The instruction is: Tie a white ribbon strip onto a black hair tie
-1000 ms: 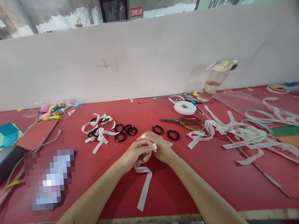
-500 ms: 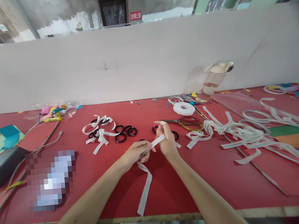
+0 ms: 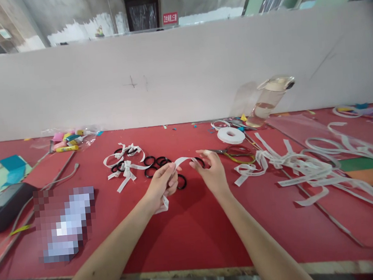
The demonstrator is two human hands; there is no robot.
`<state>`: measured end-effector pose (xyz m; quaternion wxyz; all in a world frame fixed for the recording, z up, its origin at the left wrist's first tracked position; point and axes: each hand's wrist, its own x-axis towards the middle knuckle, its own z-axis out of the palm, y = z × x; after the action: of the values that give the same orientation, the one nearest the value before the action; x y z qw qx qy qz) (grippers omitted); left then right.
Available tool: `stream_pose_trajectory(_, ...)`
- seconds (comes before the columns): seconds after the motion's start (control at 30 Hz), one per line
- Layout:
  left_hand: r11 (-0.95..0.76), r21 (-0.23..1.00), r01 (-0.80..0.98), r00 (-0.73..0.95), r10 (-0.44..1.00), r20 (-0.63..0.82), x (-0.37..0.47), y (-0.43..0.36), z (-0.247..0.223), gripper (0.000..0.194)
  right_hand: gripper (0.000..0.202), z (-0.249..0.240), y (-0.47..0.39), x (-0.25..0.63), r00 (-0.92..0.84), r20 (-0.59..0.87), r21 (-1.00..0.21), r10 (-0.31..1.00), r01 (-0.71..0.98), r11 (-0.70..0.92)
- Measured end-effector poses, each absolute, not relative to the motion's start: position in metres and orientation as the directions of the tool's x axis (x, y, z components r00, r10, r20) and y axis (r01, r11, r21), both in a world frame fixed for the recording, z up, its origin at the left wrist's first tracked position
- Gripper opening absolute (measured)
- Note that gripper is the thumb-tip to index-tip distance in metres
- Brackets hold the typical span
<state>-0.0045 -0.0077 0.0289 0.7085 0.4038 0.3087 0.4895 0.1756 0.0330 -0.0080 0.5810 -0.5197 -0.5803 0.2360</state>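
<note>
Ribbon [image 3: 184,159] arches crosswise from the left hand [image 3: 162,182], which I see pinching it, to the right hand [image 3: 214,171], half spread, its grip unclear to me. I cannot read its print; far beyond both hands, a red sign [image 3: 170,18] says 卫生间请上三楼

Narrow flat ribbon strip [image 3: 184,160]: is showing white
Tangled flat ribbon heap [image 3: 306,171]: is showing white with faint grey lettering
Thin round rings [image 3: 185,182]: are showing black
Looped-handle metal scissors [image 3: 222,152]: are showing yellow and dark red handles
Stacked flat sheets [image 3: 370,175]: are showing green, orange and blue bands
Broad flat table [image 3: 189,244]: is showing red
Upright smooth board [image 3: 181,83]: is showing pale grey with a dark cross [image 3: 132,82]
</note>
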Motion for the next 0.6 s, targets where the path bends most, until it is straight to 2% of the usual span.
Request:
stream_pose_trajectory(0.13, 0.193, 0.859, -0.474, 0.281, 0.958, -0.059, -0.008, -0.003, 0.028, 0.039, 0.034, -0.004, 0.028, 0.171, 0.122, 0.558, -0.767, 0.821, 0.454, 0.454)
stream_pose_trajectory(0.23, 0.256, 0.862, -0.437, 0.346, 0.933, -0.102, -0.006, -0.002, 0.023, 0.043, 0.018, 0.005, 0.018, 0.162, -0.016, 0.611, -0.728, 0.791, 0.382, 0.569)
stream_pose_trajectory(0.3, 0.299, 0.872, -0.387, 0.416, 0.901, -0.124, -0.005, -0.002, 0.020, 0.045, 0.017, 0.010, 0.011, 0.156, -0.100, 0.644, -0.694, 0.759, 0.342, 0.634)
stream_pose_trajectory(0.4, 0.326, 0.884, -0.336, 0.479, 0.867, -0.137, -0.004, -0.003, 0.018, 0.047, 0.011, 0.014, 0.007, 0.153, -0.082, 0.692, -0.644, 0.717, 0.378, 0.665)
stream_pose_trajectory(0.5, 0.320, 0.888, -0.330, 0.476, 0.869, -0.136, -0.003, -0.005, 0.020, 0.047, 0.011, 0.016, 0.006, 0.155, -0.047, 0.661, -0.686, 0.749, 0.366, 0.629)
stream_pose_trajectory(0.6, 0.309, 0.894, -0.325, 0.470, 0.873, -0.131, -0.003, -0.007, 0.023, 0.045, 0.029, 0.017, 0.005, 0.157, -0.156, 0.548, -0.787, 0.822, 0.237, 0.570)
